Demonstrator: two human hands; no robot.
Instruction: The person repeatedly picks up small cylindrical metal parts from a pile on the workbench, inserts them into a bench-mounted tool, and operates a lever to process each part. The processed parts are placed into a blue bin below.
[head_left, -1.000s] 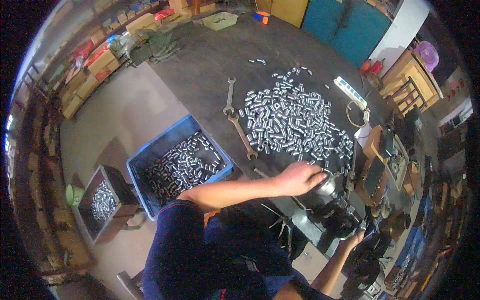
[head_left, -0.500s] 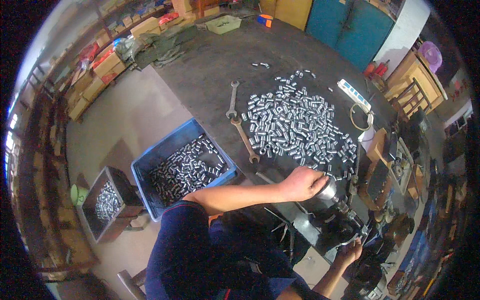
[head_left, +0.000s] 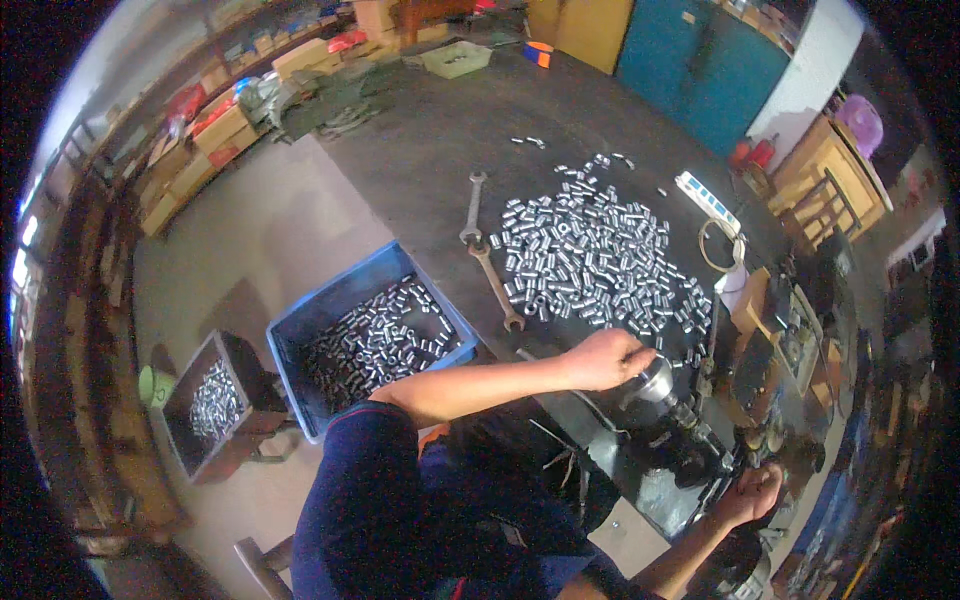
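My left hand is closed, fingertips pinched together beside a round metal chuck on a bench machine. Whatever the pinch holds is hidden. A metal shaft with a slide runs from the chuck toward my right hand. That hand is curled at the far end of the machine, and what its fingers wrap round cannot be made out. Beyond my left hand, a wide heap of small shiny metal sleeves covers the dark bench.
Two open-ended wrenches lie left of the heap. A blue bin of similar sleeves stands by my left arm, with a dark box of small metal parts further left. A white power strip and coiled cable lie right of the heap.
My right hand has moved right and slightly farther away along the machine. My left hand has drawn back a little to the left from the chuck.
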